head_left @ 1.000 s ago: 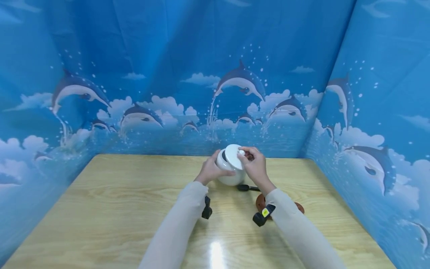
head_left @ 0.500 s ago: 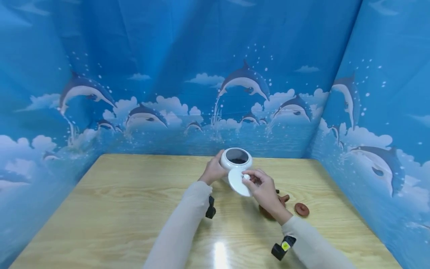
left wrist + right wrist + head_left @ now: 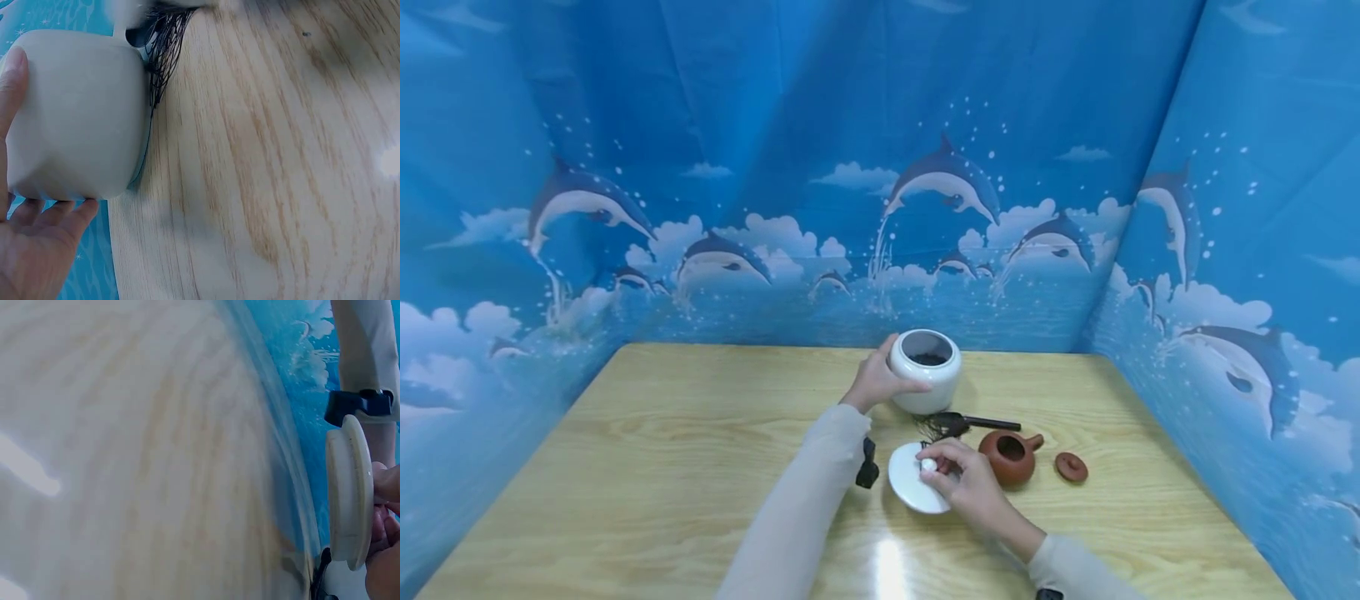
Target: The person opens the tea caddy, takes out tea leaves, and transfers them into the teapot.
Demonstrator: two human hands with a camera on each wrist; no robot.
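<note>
A white ceramic jar (image 3: pixel 927 392) stands near the back of the table, its mouth uncovered and dark loose bits (image 3: pixel 928 359) inside. My left hand (image 3: pixel 877 379) grips it from the left, thumb across the front; the left wrist view shows fingers around the jar (image 3: pixel 78 115). In front of the jar, my right hand (image 3: pixel 967 483) pinches the knob of the white lid (image 3: pixel 916 483). Edge-on in the right wrist view, the lid (image 3: pixel 350 494) has a raised inner rim, with fingertips on its knob side. Close by the right hand is a small brown clay teapot (image 3: pixel 1006 460), its top opening uncovered.
A dark long-handled tool (image 3: pixel 992 422) with black tassel threads (image 3: pixel 934 425) lies between jar and teapot. The brown teapot lid (image 3: pixel 1071 467) rests on the table to the right. Blue dolphin-print cloth (image 3: pixel 820 208) hangs behind the wooden table (image 3: pixel 700 467).
The right hand has lifted the lid off the jar and carried it toward the front, low over the table. The left hand keeps holding the jar, now less tilted; the teapot has come into view.
</note>
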